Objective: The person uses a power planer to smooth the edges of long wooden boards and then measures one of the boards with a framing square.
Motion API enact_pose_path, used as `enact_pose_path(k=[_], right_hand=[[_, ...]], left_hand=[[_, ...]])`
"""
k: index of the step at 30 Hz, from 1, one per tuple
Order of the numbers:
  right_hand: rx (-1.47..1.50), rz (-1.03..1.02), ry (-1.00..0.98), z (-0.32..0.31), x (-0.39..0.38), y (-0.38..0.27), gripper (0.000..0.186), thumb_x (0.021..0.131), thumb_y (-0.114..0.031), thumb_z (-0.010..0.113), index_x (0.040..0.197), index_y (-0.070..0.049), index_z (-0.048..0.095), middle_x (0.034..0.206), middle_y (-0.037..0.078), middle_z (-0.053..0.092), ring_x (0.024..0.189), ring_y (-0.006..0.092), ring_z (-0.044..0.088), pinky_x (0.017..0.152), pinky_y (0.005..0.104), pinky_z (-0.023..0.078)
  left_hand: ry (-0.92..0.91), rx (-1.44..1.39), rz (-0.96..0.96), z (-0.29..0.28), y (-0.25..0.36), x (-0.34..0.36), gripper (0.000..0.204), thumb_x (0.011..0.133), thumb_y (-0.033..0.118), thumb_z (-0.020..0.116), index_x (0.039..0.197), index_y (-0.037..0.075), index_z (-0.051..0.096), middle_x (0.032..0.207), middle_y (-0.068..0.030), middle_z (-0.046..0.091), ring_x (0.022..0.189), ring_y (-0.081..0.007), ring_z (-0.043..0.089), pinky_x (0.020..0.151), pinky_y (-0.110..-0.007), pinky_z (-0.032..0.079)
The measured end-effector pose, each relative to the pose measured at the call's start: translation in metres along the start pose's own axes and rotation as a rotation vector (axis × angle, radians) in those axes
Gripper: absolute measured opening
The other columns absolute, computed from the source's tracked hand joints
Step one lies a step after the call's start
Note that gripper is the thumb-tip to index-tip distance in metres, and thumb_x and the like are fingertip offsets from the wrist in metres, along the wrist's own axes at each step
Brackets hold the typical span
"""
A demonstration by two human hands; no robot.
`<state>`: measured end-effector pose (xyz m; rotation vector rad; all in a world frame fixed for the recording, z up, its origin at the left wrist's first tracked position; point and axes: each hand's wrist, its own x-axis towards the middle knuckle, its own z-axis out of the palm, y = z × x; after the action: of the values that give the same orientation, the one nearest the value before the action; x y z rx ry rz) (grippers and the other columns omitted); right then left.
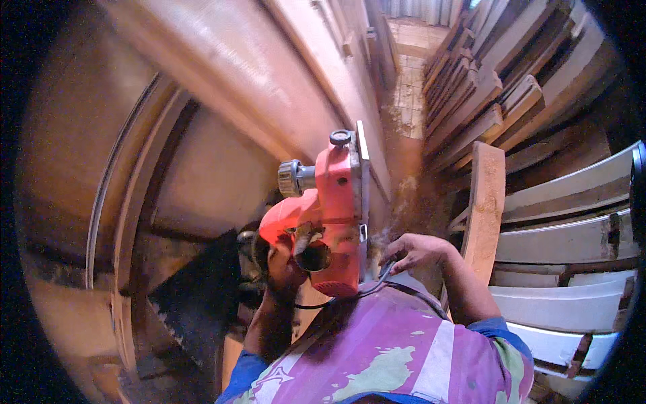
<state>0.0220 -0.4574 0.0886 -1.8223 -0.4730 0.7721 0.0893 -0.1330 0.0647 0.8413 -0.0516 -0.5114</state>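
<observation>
A red electric hand planer point(336, 195) with a dark grey knob and a flat metal sole is held on its side, sole toward the right. My left hand point(279, 266) is closed on the planer at its left, partly hidden under the body. Right of the tool, my right hand point(410, 252) pinches the power cord point(379, 283), which loops beneath the planer across my purple vest point(377, 357). Behind the planer, a long wooden board point(235, 60) runs diagonally away.
Several stacked timber planks point(521, 81) lean along the back right, with an upright plank point(486, 195) nearer me. White slatted pieces point(558, 236) stand at the right. Large brown panels point(188, 168) fill the left. A narrow littered floor strip point(410, 74) runs between the stacks.
</observation>
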Motion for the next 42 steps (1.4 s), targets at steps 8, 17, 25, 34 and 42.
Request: enact_pose_path(k=[8, 17, 25, 34, 42], right_hand=[[0.353, 0.112, 0.119, -0.099, -0.082, 0.088, 0.05, 0.074, -0.021, 0.071, 0.118, 0.0, 0.057, 0.11, 0.006, 0.062, 0.099, 0.0146, 0.055, 0.088, 0.0299, 0.043], [0.792, -0.479, 0.979, -0.232, -0.076, -0.004, 0.076, 0.089, -0.054, 0.053, 0.139, 0.0, 0.036, 0.129, 0.009, 0.05, 0.117, 0.0187, 0.049, 0.101, 0.0334, 0.036], [0.877, -0.424, 1.25, -0.351, -0.035, 0.021, 0.042, 0.102, -0.032, 0.038, 0.126, 0.0, 0.051, 0.113, 0.007, 0.06, 0.101, 0.0133, 0.056, 0.09, 0.0278, 0.045], [0.755, -0.48, 1.164, -0.541, 0.03, 0.026, 0.044, 0.098, -0.02, 0.034, 0.137, 0.001, 0.039, 0.126, 0.012, 0.053, 0.112, 0.0195, 0.054, 0.099, 0.0332, 0.041], [0.934, -0.473, 1.037, -0.684, 0.098, 0.047, 0.043, 0.099, -0.016, 0.036, 0.14, -0.001, 0.037, 0.13, 0.01, 0.051, 0.115, 0.0165, 0.051, 0.101, 0.0301, 0.039]], left_hand=[[-0.126, -0.155, -0.284, 0.135, -0.081, 0.17, 0.046, 0.094, 0.038, 0.05, 0.123, 0.003, 0.048, 0.115, -0.0087, 0.057, 0.099, -0.0219, 0.058, 0.085, -0.038, 0.048], [-0.195, -0.173, -0.462, 0.238, -0.15, 0.277, 0.045, 0.094, 0.038, 0.05, 0.123, 0.004, 0.048, 0.114, -0.0085, 0.057, 0.099, -0.0219, 0.058, 0.085, -0.038, 0.048], [-0.205, -0.22, -0.446, 0.274, -0.163, 0.406, 0.045, 0.094, 0.039, 0.05, 0.122, 0.004, 0.048, 0.113, -0.0082, 0.057, 0.098, -0.0219, 0.058, 0.085, -0.038, 0.048], [-0.16, -0.31, -0.361, 0.298, -0.146, 0.61, 0.045, 0.093, 0.039, 0.051, 0.122, 0.004, 0.048, 0.112, -0.008, 0.057, 0.098, -0.0219, 0.058, 0.085, -0.038, 0.048], [-0.097, -0.291, -0.31, 0.317, -0.102, 0.729, 0.045, 0.093, 0.039, 0.051, 0.121, 0.004, 0.048, 0.111, -0.0078, 0.057, 0.097, -0.0219, 0.058, 0.085, -0.038, 0.048]])
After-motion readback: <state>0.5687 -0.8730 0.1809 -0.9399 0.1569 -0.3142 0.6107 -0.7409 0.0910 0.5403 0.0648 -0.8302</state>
